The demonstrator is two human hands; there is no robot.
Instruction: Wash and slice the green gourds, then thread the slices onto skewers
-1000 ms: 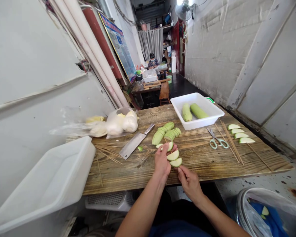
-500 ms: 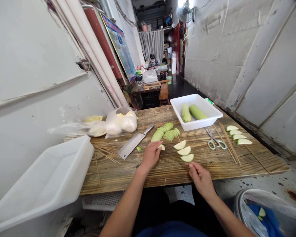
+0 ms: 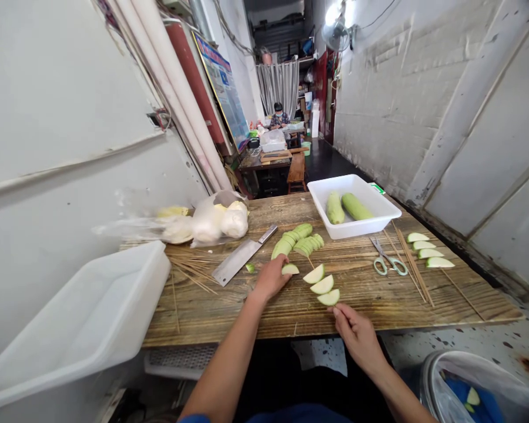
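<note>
My right hand (image 3: 357,332) pinches the near end of a bamboo skewer (image 3: 310,262) that carries three pale half-round zucchini slices (image 3: 322,285). The skewer's bare tip points away toward the cut zucchini. My left hand (image 3: 272,278) is closed on a single zucchini slice (image 3: 290,269), white face showing; its fingertips are partly hidden. Just beyond it lie sliced zucchini halves (image 3: 291,239), fanned in two rows. A cleaver (image 3: 242,255) rests flat to the left, with a small green scrap (image 3: 250,267) near it.
Two whole zucchinis (image 3: 356,207) lie in a white tray (image 3: 381,223). Scissors (image 3: 388,261), loose skewers (image 3: 412,258) and a loaded skewer (image 3: 462,294) are at right. Left are more skewers (image 3: 189,264), bagged white food (image 3: 220,223) and a white bin (image 3: 110,329). A person (image 3: 279,117) sits far back.
The loaded skewer and my right hand have moved slightly left and nearer me. My left hand has drawn the slice a little apart from the cut zucchini. The whole view has shifted slightly.
</note>
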